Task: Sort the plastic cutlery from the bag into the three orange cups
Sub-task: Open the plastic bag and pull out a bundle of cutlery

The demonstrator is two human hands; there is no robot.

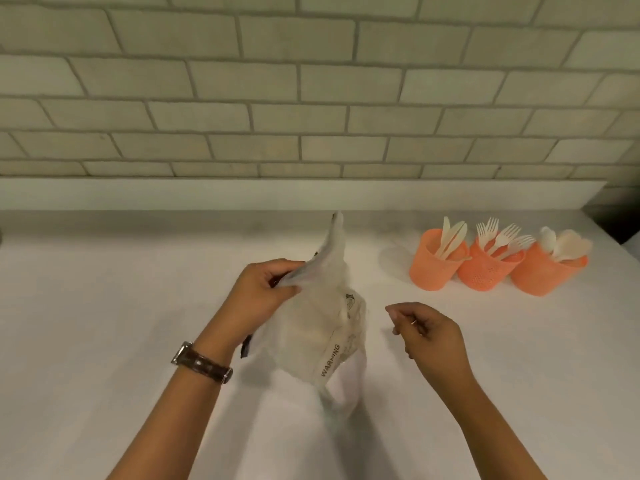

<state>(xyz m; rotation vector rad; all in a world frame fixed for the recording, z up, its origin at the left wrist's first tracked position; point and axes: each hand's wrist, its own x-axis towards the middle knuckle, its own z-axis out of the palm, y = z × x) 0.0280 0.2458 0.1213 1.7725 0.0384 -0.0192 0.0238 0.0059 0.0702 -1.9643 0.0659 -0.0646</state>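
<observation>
A clear plastic bag (325, 327) with "WARNING" printed on it hangs above the white counter, and my left hand (263, 292) pinches its upper edge. My right hand (427, 332) hovers just right of the bag with loosely curled fingers and holds nothing. Three orange cups stand in a row at the right back. The left cup (433, 271) holds white knives (450, 239). White forks (498, 237) stand in the middle cup (485, 273). The right cup (543, 277) holds white spoons (564, 244). I cannot tell whether anything is inside the bag.
The white counter (121, 306) runs back to a low ledge under a brick-tiled wall (311, 98). A faint round mark (394, 259) lies left of the cups. A watch with a brown strap (202, 362) sits on my left wrist.
</observation>
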